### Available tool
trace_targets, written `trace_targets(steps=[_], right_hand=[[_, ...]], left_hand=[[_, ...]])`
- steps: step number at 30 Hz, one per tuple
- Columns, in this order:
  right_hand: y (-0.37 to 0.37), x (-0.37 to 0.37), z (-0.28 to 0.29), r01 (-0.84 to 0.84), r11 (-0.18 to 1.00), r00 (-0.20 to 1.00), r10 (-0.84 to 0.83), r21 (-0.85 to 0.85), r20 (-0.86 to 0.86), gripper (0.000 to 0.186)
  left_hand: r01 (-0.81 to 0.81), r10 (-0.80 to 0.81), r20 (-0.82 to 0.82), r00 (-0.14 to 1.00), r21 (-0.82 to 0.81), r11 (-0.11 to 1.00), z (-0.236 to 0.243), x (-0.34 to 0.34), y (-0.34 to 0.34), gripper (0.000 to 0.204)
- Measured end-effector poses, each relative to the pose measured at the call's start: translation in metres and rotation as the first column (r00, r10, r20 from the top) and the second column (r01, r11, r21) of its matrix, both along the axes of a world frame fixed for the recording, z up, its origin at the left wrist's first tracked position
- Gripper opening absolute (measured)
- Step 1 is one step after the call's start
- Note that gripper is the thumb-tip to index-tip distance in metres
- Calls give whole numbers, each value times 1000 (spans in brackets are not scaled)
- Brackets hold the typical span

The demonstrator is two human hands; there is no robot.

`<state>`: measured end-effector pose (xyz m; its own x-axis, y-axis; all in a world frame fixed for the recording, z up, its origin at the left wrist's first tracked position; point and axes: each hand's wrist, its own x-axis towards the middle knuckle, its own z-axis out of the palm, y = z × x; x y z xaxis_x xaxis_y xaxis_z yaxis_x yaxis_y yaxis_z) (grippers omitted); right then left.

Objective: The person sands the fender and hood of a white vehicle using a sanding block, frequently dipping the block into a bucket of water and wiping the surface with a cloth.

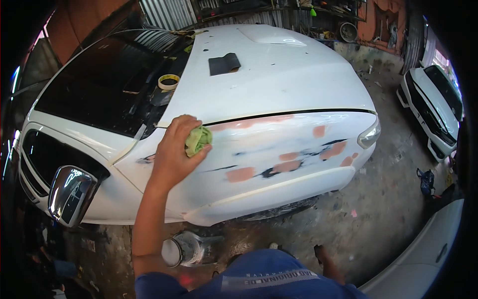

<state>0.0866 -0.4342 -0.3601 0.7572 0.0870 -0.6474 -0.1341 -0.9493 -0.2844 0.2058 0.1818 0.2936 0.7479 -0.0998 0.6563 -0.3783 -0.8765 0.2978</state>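
Left of the frame's centre, my left hand [178,144] is closed around a crumpled green cloth [200,139], over the upper edge of the white fender [279,142] with pink patches [241,174]. At lower right, I cannot tell whether my right hand [321,254] grips anything. 1 tape roll [169,87] lies at upper left, 1 dark sheet [224,65] at upper centre.
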Motion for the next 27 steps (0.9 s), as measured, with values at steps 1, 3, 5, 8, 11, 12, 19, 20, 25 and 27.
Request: trace_targets(steps=[1,3,5,8,11,12,19,20,25,27], right_hand=[[-13,-2,-2,406,904,914,-405,131,-38,38],[23,10,49,392,906,919,-394,158,-21,42],[34,15,97,376,909,922,-387,180,29,45],[34,21,138,327,915,921,-365,237,139,49],[48,38,168,413,766,822,-546,492,159,47],[50,45,175,403,692,771,-609,599,186,45],[171,132,425,-159,777,463,-487,610,741,34],[193,140,461,-219,785,453,-445,580,773,36],[299,182,563,-471,807,217,-284,355,934,41],[329,204,573,-424,861,159,-234,280,959,36]], left_hand=[[31,-31,2,1000,-5,1000,-11,21,-10,57],[-104,96,39,995,388,916,-30,25,-10,53],[-96,78,64,995,382,919,-41,44,-40,53],[-23,-17,103,995,376,926,-63,103,-118,50],[120,-147,53,988,337,934,-72,158,-197,42],[187,-200,8,980,325,927,-76,172,-221,40],[224,-230,-10,973,273,936,-84,141,-203,61],[197,-195,-38,980,297,934,-80,126,-179,64],[63,-55,-34,998,350,935,-48,37,-52,63],[-75,61,46,997,417,906,-38,7,0,70]])
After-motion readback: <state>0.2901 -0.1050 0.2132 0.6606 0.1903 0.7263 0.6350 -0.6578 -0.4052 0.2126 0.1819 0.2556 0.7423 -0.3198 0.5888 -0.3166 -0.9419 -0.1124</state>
